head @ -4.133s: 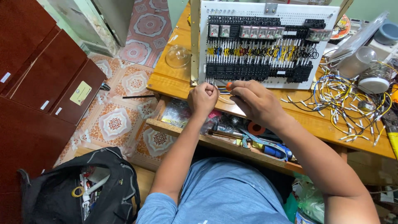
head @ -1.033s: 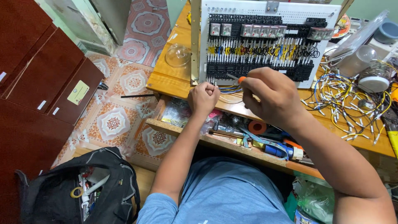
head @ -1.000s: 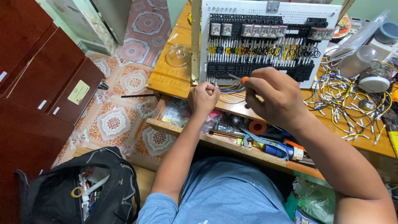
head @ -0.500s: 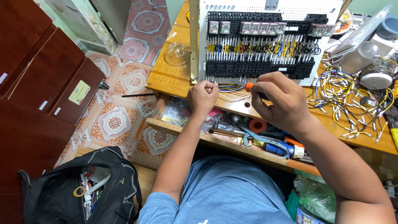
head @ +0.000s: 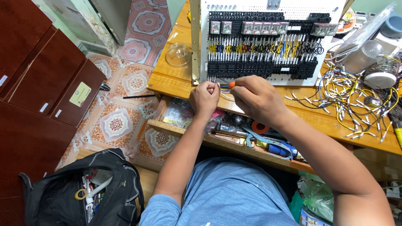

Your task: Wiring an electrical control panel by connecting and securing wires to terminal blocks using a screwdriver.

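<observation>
Head camera looks down, close over workbench (head: 176, 81)

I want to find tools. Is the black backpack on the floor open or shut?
Open: the black backpack gapes, with tools showing inside.

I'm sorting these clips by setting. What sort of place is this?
Probably a home electrical workshop: a white wiring panel stands on a wooden workbench, loose wires are heaped beside it, and a tool bag sits on a patterned tile floor.

Glossy varnished wooden table (head: 176, 81), matt white perforated panel (head: 301, 9), black cloth bag (head: 121, 184), patterned glazed floor tiles (head: 121, 121).
</observation>
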